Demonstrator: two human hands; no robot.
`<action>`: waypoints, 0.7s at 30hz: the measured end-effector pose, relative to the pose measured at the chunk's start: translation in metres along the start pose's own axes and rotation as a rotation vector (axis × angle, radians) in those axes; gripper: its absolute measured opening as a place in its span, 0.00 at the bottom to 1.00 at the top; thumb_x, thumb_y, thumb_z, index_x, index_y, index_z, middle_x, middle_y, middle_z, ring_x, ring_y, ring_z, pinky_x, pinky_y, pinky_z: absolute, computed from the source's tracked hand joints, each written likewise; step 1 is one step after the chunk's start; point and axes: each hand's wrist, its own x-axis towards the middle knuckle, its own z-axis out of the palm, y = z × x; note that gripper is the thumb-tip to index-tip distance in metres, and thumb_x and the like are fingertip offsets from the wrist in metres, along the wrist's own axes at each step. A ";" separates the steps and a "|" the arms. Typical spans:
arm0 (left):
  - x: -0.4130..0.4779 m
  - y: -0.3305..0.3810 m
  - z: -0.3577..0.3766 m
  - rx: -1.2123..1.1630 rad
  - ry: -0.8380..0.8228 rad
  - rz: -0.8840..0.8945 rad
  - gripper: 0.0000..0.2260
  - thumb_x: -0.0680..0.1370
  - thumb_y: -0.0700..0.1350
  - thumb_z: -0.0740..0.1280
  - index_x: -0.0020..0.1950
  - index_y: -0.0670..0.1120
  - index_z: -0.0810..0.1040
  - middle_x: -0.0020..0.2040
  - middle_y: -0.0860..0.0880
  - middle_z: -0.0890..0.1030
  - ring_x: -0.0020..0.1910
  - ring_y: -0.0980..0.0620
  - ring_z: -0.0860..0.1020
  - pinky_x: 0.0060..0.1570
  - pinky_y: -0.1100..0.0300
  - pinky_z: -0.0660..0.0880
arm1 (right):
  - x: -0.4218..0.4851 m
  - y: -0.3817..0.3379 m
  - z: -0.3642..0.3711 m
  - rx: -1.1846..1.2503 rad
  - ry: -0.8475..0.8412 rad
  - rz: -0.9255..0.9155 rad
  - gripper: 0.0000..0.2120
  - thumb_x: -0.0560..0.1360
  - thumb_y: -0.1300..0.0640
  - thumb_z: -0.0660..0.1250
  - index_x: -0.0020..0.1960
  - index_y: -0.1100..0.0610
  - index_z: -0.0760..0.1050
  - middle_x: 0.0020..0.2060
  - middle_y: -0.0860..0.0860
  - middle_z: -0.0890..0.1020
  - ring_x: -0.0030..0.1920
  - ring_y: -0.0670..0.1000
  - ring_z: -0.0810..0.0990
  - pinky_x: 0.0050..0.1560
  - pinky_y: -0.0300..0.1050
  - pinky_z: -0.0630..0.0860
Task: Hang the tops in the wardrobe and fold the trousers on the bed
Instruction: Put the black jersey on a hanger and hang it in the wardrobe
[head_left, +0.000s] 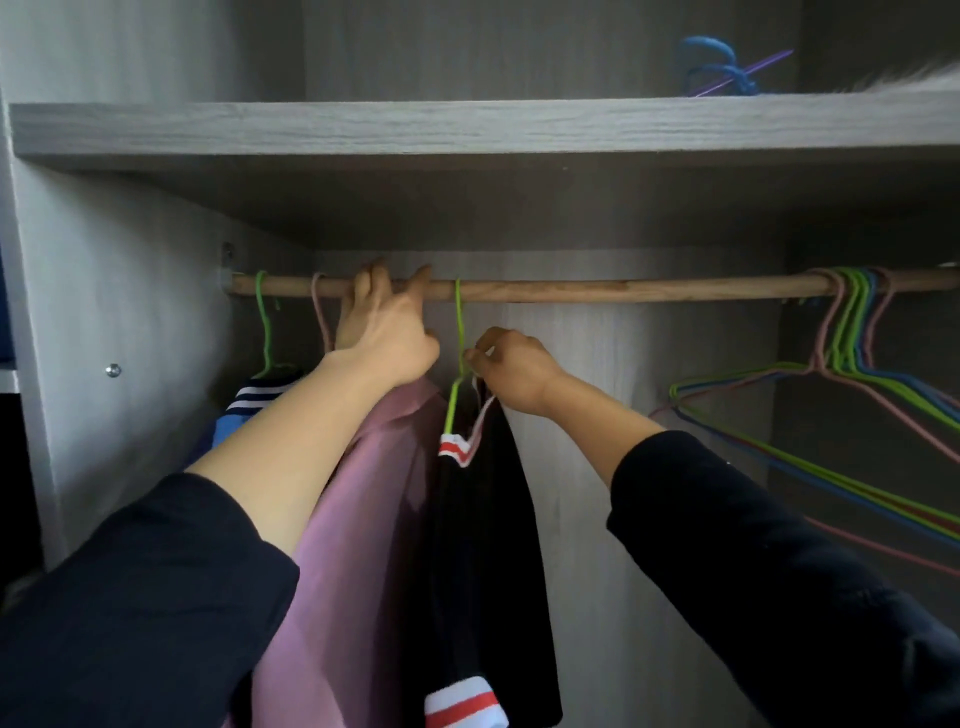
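Right hand (511, 370): thumb and fingers pinching the neck of a green wire hanger (451, 408), whose hook sits over the wooden rail (597, 291).
Black top (483, 519), red-and-white trim: hanging from that hanger inside the wardrobe.
Left hand (387, 332): just beside, fingers curled over the rail.
Mauve top (363, 519): touching the black one's left side, on a pink hanger (317, 312).
Blue top (224, 430), striped collar: far left of the rail.
Empty wire hangers (852, 332): bunched at the rail's right end.
Shelf (467, 127): above, carrying a blue hanger (717, 67).
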 end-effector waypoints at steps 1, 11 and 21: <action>0.000 0.011 0.000 -0.038 0.011 0.017 0.33 0.75 0.48 0.65 0.77 0.53 0.54 0.75 0.38 0.56 0.74 0.39 0.52 0.74 0.46 0.52 | -0.004 0.007 -0.008 -0.005 0.026 -0.003 0.15 0.81 0.50 0.59 0.61 0.59 0.73 0.53 0.59 0.80 0.52 0.57 0.78 0.48 0.47 0.75; 0.001 0.155 0.026 -0.253 0.005 0.247 0.31 0.77 0.48 0.62 0.78 0.51 0.53 0.79 0.44 0.50 0.77 0.46 0.46 0.75 0.51 0.44 | -0.071 0.105 -0.109 -0.436 0.283 0.084 0.13 0.78 0.53 0.61 0.59 0.58 0.73 0.54 0.57 0.80 0.52 0.61 0.79 0.48 0.50 0.76; 0.004 0.199 0.078 -0.286 0.257 0.340 0.36 0.67 0.39 0.69 0.75 0.44 0.63 0.73 0.39 0.66 0.74 0.37 0.59 0.73 0.42 0.54 | -0.124 0.197 -0.176 -1.041 0.286 0.192 0.15 0.76 0.56 0.64 0.61 0.60 0.71 0.58 0.56 0.75 0.60 0.59 0.73 0.51 0.52 0.73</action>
